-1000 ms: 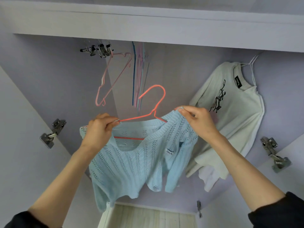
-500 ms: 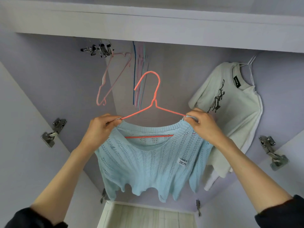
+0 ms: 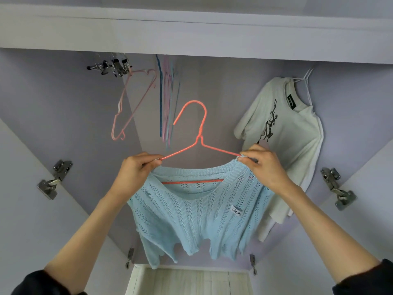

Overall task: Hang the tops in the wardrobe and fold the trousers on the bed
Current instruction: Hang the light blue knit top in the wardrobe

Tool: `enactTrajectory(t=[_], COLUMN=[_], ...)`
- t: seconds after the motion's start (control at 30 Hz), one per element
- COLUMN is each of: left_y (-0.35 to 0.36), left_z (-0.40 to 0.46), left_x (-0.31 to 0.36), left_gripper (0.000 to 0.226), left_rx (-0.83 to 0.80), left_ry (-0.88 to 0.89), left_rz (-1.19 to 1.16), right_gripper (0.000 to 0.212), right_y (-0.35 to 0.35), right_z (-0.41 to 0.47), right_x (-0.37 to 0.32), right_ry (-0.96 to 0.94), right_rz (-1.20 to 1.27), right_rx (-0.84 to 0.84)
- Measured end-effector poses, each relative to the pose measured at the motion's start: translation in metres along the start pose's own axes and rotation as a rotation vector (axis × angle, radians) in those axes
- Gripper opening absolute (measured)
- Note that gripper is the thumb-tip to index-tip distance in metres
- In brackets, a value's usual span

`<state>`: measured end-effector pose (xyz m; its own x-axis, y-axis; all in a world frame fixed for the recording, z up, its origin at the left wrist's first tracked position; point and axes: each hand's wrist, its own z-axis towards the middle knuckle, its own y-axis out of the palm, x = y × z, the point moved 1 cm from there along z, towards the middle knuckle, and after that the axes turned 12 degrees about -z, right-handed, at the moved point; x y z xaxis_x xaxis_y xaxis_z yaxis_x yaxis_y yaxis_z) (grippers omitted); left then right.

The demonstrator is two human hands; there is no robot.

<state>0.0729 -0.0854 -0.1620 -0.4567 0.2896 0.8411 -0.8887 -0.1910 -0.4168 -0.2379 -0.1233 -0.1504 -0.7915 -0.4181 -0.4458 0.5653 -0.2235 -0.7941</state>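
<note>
A light blue knit top (image 3: 191, 216) hangs on an orange wire hanger (image 3: 197, 128), held up inside the open wardrobe. My left hand (image 3: 136, 171) pinches the top's left shoulder against the hanger arm. My right hand (image 3: 263, 167) pinches the right shoulder at the other arm. The hanger's hook points up, below the rail and free of it. A white printed T-shirt (image 3: 285, 137) hangs on a white hanger at the right.
An empty pink hanger (image 3: 131, 105) and several thin coloured hangers (image 3: 168, 99) hang at the upper middle, with metal clips (image 3: 112, 66) to their left. Door hinges (image 3: 53, 179) sit on both sides. The wardrobe's top panel (image 3: 191, 33) runs overhead.
The top has been spread level across the hanger, its right shoulder pulled over the hanger's end. The hanger has turned upright and square to me, and my hands have moved apart.
</note>
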Motion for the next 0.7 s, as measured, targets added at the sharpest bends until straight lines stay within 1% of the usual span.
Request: enactTrajectory(t=[0.13,0.23,0.3,0.4,0.43,0.5,0.57,0.6,0.67,0.7], left_y=[0.003,0.002,0.004,0.013,0.017,0.024,0.032,0.036,0.046,0.051], left_z=[0.002,0.004,0.005,0.006,0.007,0.008,0.008,0.009,0.009,0.009], left_x=[0.001,0.001,0.002,0.006,0.008,0.012,0.013,0.014,0.012,0.010], left_gripper=[0.014,0.013,0.013,0.013,0.012,0.012,0.012,0.012,0.014,0.020], left_rx=[0.022,0.038,0.025,-0.017,-0.030,-0.044,-0.053,-0.064,-0.122,-0.165], left_ry=[-0.070,-0.083,-0.087,-0.080,-0.073,-0.058,-0.037,-0.021,0.008,0.010], left_rz=[-0.105,-0.112,-0.103,-0.100,-0.098,-0.089,-0.059,-0.032,0.043,0.090], right_gripper=[0.012,0.012,0.017,0.024,0.022,0.010,0.022,0.025,0.024,0.023], right_y=[-0.006,-0.013,-0.018,-0.019,-0.018,-0.012,-0.009,-0.009,-0.012,-0.013], right_z=[-0.007,-0.008,-0.008,-0.003,-0.001,0.004,0.006,0.006,0.002,-0.001], right_x=[0.003,0.012,0.015,0.006,0.001,-0.010,-0.012,-0.009,0.001,0.007], right_ry=[-0.008,0.013,0.028,-0.056,-0.080,-0.033,0.088,0.139,0.220,0.259], right_rz=[-0.024,-0.088,-0.095,-0.116,-0.115,-0.030,0.139,0.210,0.315,0.355], right_rx=[-0.036,-0.073,-0.101,-0.121,-0.149,-0.288,-0.438,-0.482,-0.540,-0.559])
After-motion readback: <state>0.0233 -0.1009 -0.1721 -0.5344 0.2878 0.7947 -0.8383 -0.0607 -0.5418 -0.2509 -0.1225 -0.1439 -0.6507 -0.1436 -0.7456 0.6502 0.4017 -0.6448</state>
